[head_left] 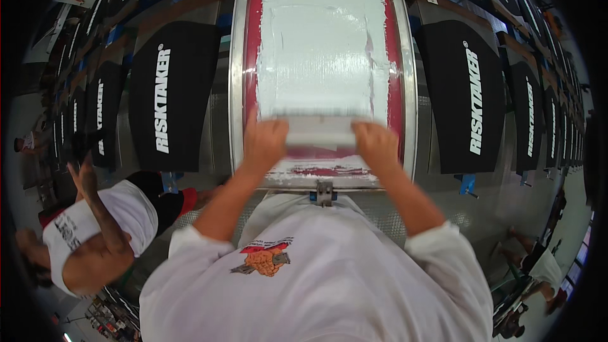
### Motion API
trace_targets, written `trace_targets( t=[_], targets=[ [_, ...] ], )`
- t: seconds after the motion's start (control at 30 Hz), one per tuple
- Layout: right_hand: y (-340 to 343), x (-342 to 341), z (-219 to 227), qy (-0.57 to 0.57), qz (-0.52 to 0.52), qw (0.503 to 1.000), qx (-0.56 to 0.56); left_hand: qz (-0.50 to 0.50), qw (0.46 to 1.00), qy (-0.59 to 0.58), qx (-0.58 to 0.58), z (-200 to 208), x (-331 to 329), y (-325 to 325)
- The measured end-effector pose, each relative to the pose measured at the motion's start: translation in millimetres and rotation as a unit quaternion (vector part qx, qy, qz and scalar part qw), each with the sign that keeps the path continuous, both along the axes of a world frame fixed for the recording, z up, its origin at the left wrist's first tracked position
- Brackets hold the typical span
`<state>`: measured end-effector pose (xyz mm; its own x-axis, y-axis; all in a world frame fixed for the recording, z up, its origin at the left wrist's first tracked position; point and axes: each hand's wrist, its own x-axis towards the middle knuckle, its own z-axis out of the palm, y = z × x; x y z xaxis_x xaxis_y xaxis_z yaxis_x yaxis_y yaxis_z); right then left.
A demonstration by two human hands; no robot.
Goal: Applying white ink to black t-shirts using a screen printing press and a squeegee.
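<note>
the pale squeegee (320, 130) lies crosswise over the near half of the metal frame (238, 82), between its side rails, motion-blurred. the left hand (263, 142) is closed around its left end, the right hand (378, 145) around its right; how the fingers sit underneath i cannot tell. white ink (316, 38) covers much of the frame's mesh, bordered by a red margin (394, 88) beside the rails. for an even stroke, i'd press equally with both wrists, keep the blade square to those rails and hold one angle and pace; lopsided pressure could leave streaks. black panels (190, 88) flank the frame on both sides.
</note>
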<state>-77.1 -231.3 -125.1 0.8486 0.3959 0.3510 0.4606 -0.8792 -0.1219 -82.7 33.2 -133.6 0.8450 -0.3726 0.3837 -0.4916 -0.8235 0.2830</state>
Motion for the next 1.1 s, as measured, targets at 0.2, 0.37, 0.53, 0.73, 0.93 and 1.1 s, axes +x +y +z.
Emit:
trace_targets(
  t=[0.2, 0.37, 0.53, 0.73, 0.93, 1.1],
  targets=[
    [15.1, 249.1, 26.5, 0.112, -0.061, 0.986, -0.108, 0.049, 0.990, 0.074, 0.113, 15.4, 258.2, 0.4],
    [4.9, 155.0, 58.5, 0.280, -0.046, 0.953, -0.106, 0.035, 0.929, 0.306, 0.204, 85.4, 160.4, -2.6],
    [-6.3, -44.7, 49.3, 0.291, -0.017, 0.956, 0.040, -0.057, 0.961, 0.258, 0.084, 58.7, -42.5, -1.5],
    [-0.6, 125.2, -5.0, 0.056, -0.045, 0.997, 0.020, 0.007, 0.999, -0.032, 0.018, -23.9, 126.8, -3.2],
    [4.9, 261.9, 39.9, 0.129, -0.059, 0.983, -0.113, 0.035, 0.982, 0.157, 0.103, 45.6, 267.9, -3.7],
    [-8.5, 35.8, 54.6, 0.286, -0.027, 0.955, -0.079, -0.017, 0.949, 0.264, 0.169, 76.6, 41.4, 1.6]
  ],
)
